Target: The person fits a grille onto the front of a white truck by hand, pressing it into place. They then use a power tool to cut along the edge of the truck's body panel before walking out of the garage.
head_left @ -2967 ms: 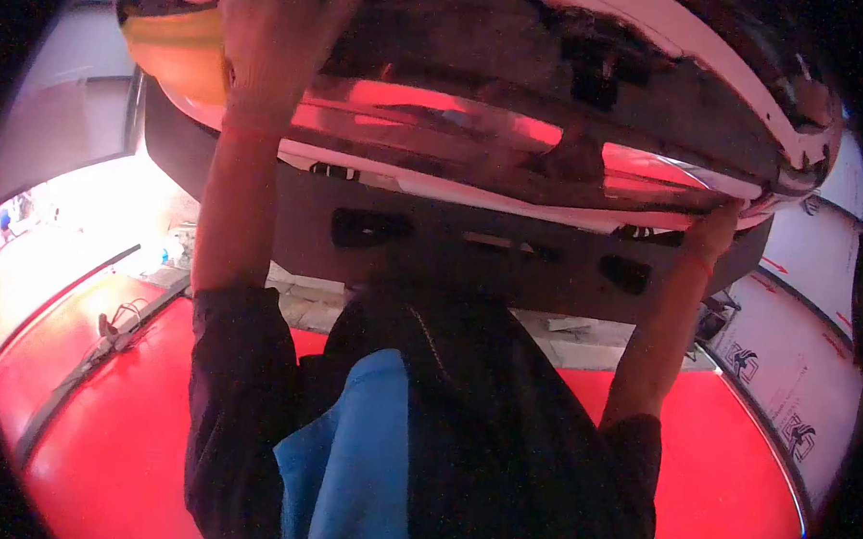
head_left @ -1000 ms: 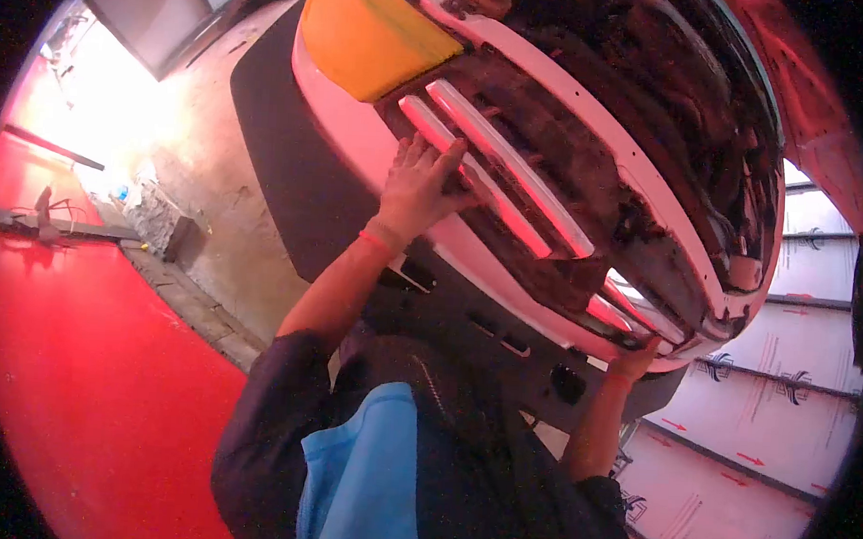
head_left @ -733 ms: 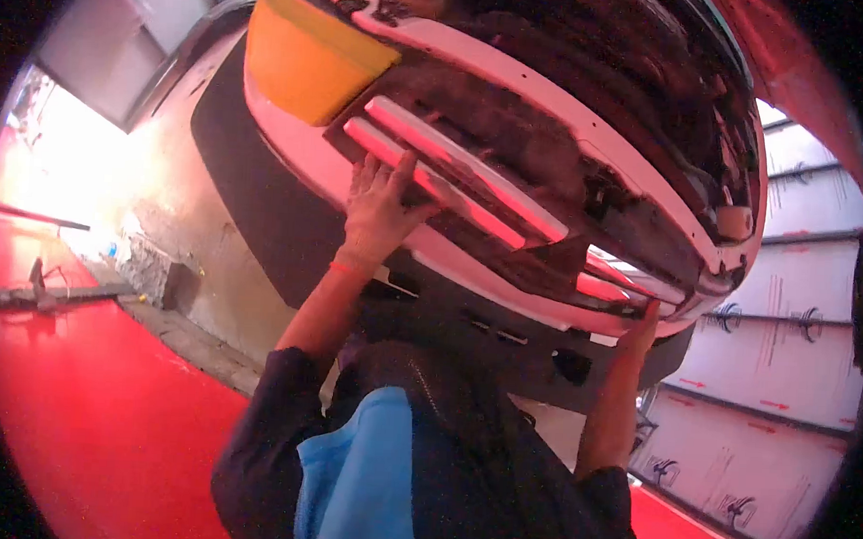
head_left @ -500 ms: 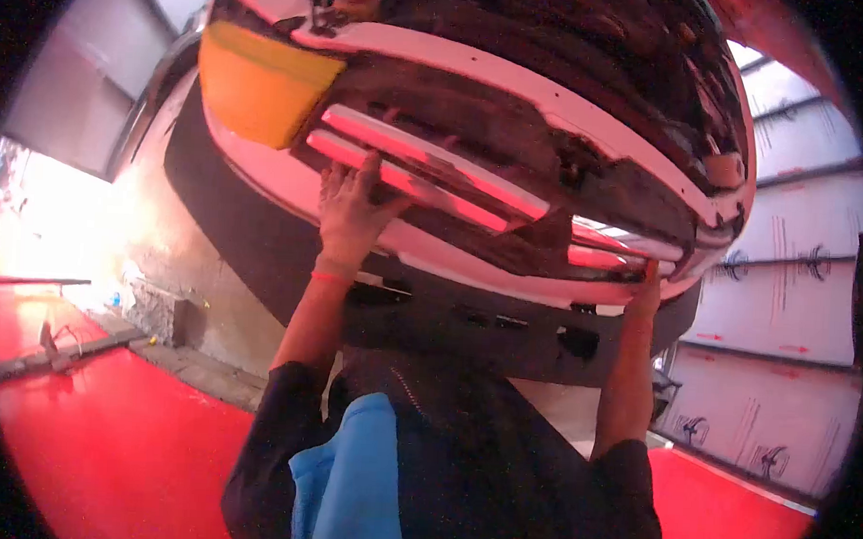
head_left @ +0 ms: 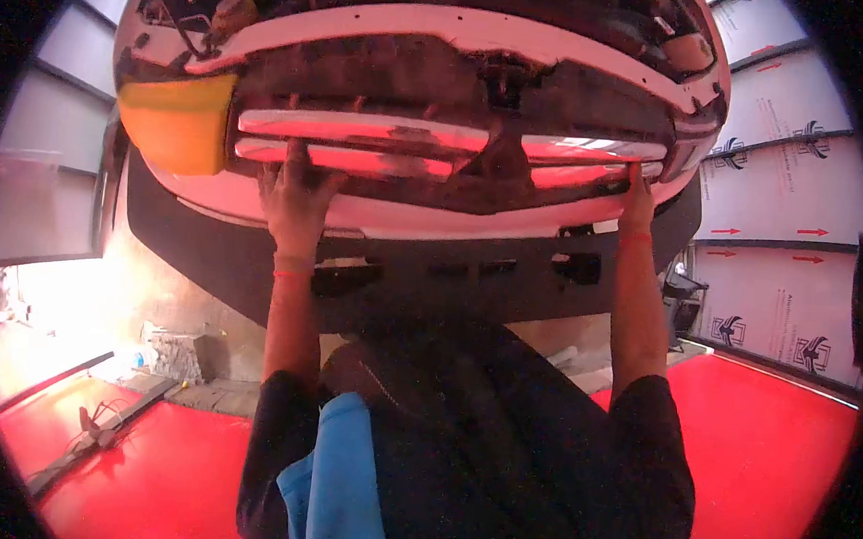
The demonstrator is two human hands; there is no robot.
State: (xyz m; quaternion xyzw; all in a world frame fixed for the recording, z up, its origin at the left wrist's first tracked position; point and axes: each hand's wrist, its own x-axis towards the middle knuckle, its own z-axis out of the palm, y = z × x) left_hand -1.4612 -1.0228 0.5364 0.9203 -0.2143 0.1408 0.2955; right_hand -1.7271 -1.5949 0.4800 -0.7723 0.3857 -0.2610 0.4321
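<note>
A grille with light, shiny bars (head_left: 361, 129) spans the front of a vehicle, below a pale curved panel edge (head_left: 404, 18). On the lower bar at the left rests my left hand (head_left: 298, 201), its fingers apart and pointing up. My right hand (head_left: 637, 199) touches the right end of the grille with a raised finger; its other fingers are mostly hidden. Between the two bar sections sits a dark triangular centre piece (head_left: 499, 166). A yellow-orange lamp cover (head_left: 178, 124) is left of the grille.
Beneath the grille runs a dark bumper (head_left: 469, 281) with openings. A blue cloth (head_left: 341, 477) hangs at my front. Printed panels (head_left: 782, 188) stand on the right, over a red floor (head_left: 761, 448). A stone block (head_left: 174, 355) lies at lower left.
The view has turned, so the vehicle front now appears more level and further left and up. Both hands remain at the grille; my left hand's fingers still lie on the lower bar.
</note>
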